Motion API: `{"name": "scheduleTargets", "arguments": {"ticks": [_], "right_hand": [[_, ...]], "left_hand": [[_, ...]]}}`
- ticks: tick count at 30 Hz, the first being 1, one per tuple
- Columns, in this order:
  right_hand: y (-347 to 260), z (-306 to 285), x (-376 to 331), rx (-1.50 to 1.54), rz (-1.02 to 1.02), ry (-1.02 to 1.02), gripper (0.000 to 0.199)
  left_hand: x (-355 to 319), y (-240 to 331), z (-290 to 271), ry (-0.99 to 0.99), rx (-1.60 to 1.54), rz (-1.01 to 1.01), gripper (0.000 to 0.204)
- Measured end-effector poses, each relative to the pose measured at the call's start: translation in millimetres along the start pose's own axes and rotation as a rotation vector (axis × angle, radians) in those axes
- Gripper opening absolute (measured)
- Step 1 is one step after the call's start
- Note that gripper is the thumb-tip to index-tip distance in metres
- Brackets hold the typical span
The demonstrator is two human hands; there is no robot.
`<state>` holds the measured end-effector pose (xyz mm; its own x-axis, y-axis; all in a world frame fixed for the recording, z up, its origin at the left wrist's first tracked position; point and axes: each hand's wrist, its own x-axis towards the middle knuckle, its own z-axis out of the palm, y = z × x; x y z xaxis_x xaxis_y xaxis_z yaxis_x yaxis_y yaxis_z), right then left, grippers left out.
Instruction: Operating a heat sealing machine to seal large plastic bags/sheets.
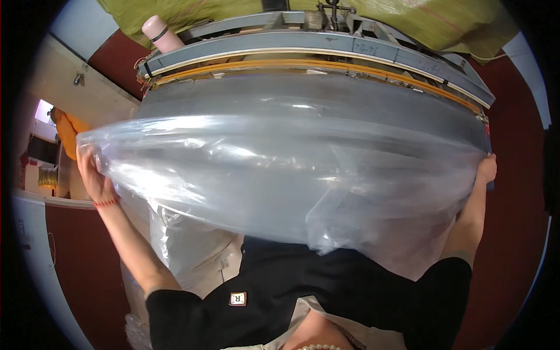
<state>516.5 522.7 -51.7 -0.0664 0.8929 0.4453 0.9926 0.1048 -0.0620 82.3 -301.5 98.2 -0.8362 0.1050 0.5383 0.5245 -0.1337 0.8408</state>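
A wide sheet of clear plastic film (274, 169) is stretched between my two hands, its surface creased and shiny. My left hand (93, 175), arm reaching out to the left, is closed on the film's left end. On the far right my right hand (487, 168) grips the opposite end, fingers folded round it. Loose film hangs down toward my body. Beyond the film lies the grey bed (350, 93) of a long machine, partly seen through the plastic. Across its far side runs a grey metal bar (280, 42) with orange strips (262, 65) below it.
A pink bottle (162, 34) stands behind the bar's left end. Yellow-green sheeting (426, 23) covers things at the back. More clear film (181, 239) hangs at the lower left. A pale panel (81, 76) and an orange cloth (69, 131) are at left.
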Motion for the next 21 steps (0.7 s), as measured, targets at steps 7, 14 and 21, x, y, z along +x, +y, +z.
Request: {"name": "scheduleTargets", "arguments": {"ticks": [7,14,21], "right_hand": [[7,-8,0,-0.059,0.047,-0.039,0.032],[-9,-2,2,-0.018,0.033,-0.078,0.03],[11,7,9,-0.032,0.046,-0.023,0.031]], "left_hand": [[49,43,128,-0.113,1.522,0.974,0.034],[-7,-123,38,-0.759,1.536,-0.029,0.045],[2,-124,102,-0.854,1.353,0.127,0.036]]}}
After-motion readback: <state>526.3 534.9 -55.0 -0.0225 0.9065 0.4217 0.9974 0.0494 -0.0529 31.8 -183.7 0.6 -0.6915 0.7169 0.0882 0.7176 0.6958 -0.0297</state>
